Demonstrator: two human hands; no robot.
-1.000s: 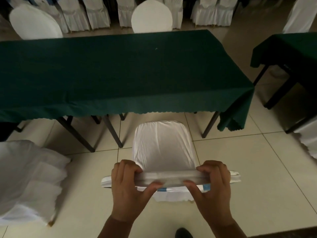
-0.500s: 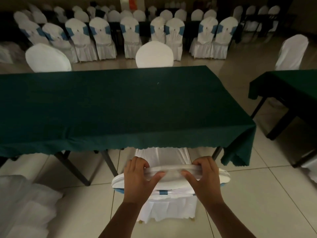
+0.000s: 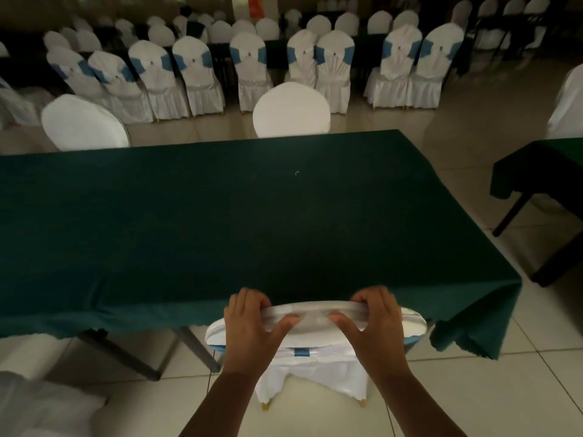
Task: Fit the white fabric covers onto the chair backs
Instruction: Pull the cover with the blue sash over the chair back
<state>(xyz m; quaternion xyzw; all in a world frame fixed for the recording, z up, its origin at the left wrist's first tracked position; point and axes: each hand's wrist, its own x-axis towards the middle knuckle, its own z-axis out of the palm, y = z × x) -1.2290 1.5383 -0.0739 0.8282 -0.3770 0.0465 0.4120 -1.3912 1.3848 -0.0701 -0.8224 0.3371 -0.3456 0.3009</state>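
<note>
Directly below me stands a chair [image 3: 315,370] in white fabric with a blue sash at its back. Its seat is hidden under the green table. Over the top of the chair back lies a white fabric cover [image 3: 314,313], bunched into a band. My left hand [image 3: 252,323] grips the band's left end, fingers curled over the front and thumb behind. My right hand [image 3: 375,320] holds the right end the same way. The chair back's rounded white edge [image 3: 413,323] sticks out past my right hand.
A long table with a dark green cloth [image 3: 220,225] fills the middle. A second green table [image 3: 542,165] stands at the right. Two white-backed chairs [image 3: 291,110] face me across the table; rows of sashed chairs stand behind. A white fabric heap [image 3: 41,405] lies bottom left.
The view has tilted up and the chair has slid further under the table edge, so its seat is now hidden. Both hands keep their grip on the bunched cover.
</note>
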